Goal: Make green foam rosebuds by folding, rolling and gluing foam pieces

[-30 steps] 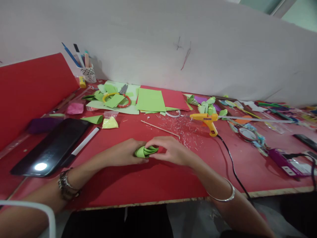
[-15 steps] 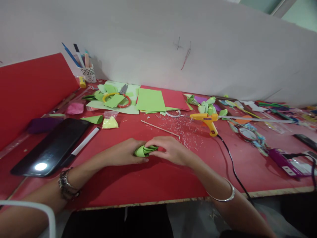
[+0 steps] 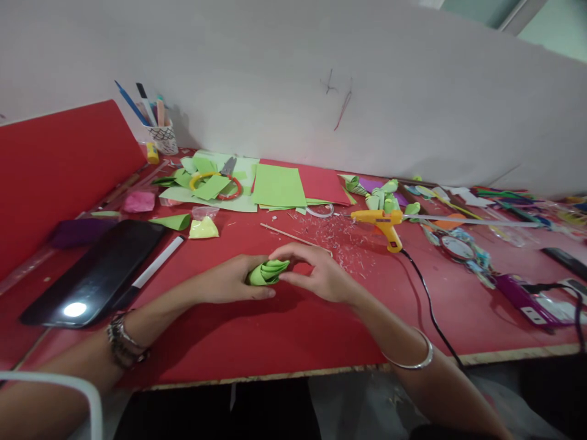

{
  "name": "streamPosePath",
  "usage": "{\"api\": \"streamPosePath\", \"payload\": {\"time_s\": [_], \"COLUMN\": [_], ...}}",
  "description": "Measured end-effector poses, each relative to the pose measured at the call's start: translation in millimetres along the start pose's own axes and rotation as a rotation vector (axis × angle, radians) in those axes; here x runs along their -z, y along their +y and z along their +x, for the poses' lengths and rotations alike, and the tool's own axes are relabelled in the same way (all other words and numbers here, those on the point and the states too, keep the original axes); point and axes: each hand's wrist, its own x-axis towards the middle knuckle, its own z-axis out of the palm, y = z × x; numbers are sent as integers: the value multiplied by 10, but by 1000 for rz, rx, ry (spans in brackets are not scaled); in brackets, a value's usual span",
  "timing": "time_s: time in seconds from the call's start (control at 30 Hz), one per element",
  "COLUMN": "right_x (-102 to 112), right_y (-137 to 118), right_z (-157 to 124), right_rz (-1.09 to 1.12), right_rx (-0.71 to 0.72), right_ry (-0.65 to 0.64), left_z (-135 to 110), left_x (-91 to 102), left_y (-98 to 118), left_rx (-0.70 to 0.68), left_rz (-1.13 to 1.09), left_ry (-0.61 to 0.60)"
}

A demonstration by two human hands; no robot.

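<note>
A rolled piece of light green paper (image 3: 266, 272) sits between both my hands, just above the red table (image 3: 284, 330). My left hand (image 3: 229, 282) is wrapped around its left end. My right hand (image 3: 316, 275) pinches its right end with thumb and fingers, the other fingers arched over it. Both wrists rest near the table; the left wears a watch, the right a bangle.
A yellow glue gun (image 3: 380, 221) with a black cord lies right of my hands. A thin wooden stick (image 3: 293, 237) and paper shavings lie behind them. Green sheets (image 3: 279, 186), scissors, a pen cup (image 3: 164, 137) and a dark tablet (image 3: 98, 272) are further left.
Both hands and the green roll have lifted slightly and shifted a little away from me; the right fingers have arched higher over the roll.
</note>
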Motion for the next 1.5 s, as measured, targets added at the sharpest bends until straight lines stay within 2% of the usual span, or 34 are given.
{"api": "streamPosePath", "payload": {"time_s": [0.2, 0.37, 0.63, 0.97, 1.5], "right_x": [-54, -71, -84, -91, -101], "right_y": [4, -52, -67, -43, -41], "right_z": [2, 16, 18, 6, 9], "right_rz": [76, -42, -113, -235, -225], "right_rx": [2, 41, 132, 110, 96], "right_ry": [2, -9, 24, 108, 60], "left_z": [0, 9, 22, 12, -7], "left_x": [-5, -24, -69, -14, -16], "left_y": [-8, -45, -8, -47, -78], "left_rx": [-32, -31, -168, -224, -199], "left_rz": [-60, -11, 62, 406, 557], "left_ry": [8, 16, 66, 278, 267]}}
